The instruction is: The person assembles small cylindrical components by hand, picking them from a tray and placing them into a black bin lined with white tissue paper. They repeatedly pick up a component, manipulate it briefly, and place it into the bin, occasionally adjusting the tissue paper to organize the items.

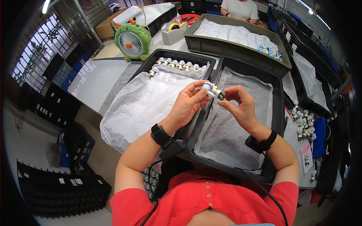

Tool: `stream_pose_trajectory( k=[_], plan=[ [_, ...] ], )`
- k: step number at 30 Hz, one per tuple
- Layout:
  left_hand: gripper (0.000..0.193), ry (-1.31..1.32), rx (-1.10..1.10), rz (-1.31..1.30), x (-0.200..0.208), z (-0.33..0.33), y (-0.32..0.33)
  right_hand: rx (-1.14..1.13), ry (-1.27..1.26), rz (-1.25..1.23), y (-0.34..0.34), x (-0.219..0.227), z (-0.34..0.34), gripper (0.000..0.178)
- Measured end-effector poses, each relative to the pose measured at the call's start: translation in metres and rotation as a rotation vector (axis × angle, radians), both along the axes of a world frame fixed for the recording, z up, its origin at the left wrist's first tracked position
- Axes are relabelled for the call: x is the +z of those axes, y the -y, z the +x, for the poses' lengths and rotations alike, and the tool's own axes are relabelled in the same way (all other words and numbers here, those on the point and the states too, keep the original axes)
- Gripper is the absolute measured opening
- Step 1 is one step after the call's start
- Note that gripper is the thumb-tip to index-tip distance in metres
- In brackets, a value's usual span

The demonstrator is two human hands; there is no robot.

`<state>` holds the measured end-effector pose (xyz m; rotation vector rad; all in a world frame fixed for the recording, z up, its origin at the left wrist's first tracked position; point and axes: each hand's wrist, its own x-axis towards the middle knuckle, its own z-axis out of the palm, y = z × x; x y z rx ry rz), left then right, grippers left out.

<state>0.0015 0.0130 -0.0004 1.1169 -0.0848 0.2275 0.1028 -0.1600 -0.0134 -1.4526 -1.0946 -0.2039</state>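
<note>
Between my hands, a small toy figurine (214,89) lies on its side over the inner walls of two black trays. My left hand (192,98) pinches its pale blue and white head end. At its dark grey lower end, the thumb and forefinger of my right hand (240,105) close on it. Beneath my left hand is the left tray (160,52), with white sheeting (139,101) spread over it and a row of similar figurines (181,64) along its far side. The right tray (278,109), lined with thin white sheet (241,128), lies under my right hand.
A large olive tray (233,52) with white padding and several blue figurines stands at the back. Further back sits another person (241,9). A green fan (132,40) is at the far left. More figurines (304,122) cluster at the right by a blue bin (320,135).
</note>
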Motion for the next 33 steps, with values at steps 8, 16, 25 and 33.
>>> stream_pose_trajectory(
  k=[8, 16, 25, 33],
  plan=[
    [0.029, -0.097, -0.042, -0.017, -0.003, 0.003, -0.001, 0.008, -0.017, -0.012, 0.002, 0.000, 0.000, 0.028],
    [0.045, -0.279, -0.265, 0.029, -0.010, 0.003, -0.006, 0.067, 0.141, 0.042, 0.003, 0.005, 0.003, 0.030],
    [0.046, -0.297, -0.205, 0.047, -0.002, -0.001, 0.009, 0.171, -0.180, 0.068, 0.005, 0.005, 0.005, 0.021],
    [0.041, -0.230, -0.162, 0.042, -0.007, 0.002, 0.005, 0.152, -0.259, 0.056, 0.005, 0.007, 0.004, 0.018]
  ],
)
